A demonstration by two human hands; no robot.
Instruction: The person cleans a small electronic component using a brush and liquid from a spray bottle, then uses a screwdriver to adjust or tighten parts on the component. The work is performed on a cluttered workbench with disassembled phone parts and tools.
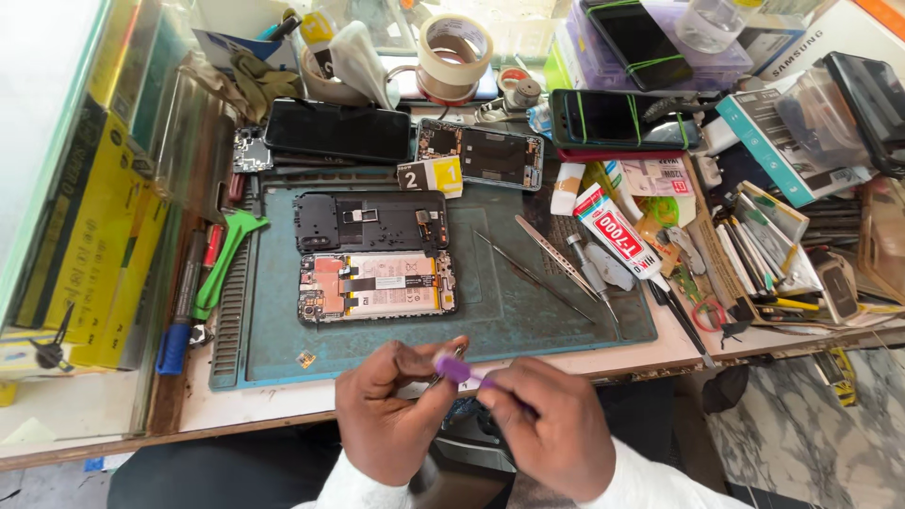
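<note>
Purple-handled tool (455, 369) pinched between left hand (391, 419) and right hand (547, 424), near opened phone (377, 286).

A cluttered wooden workbench (283, 401) stands by a bright glass pane (38, 113), above marble-patterned floor (801, 434).

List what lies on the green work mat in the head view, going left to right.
Green plastic pry tool → opened phone with its battery showing → thin metal probe → tweezers → glue tube at the mat's right edge.
</note>
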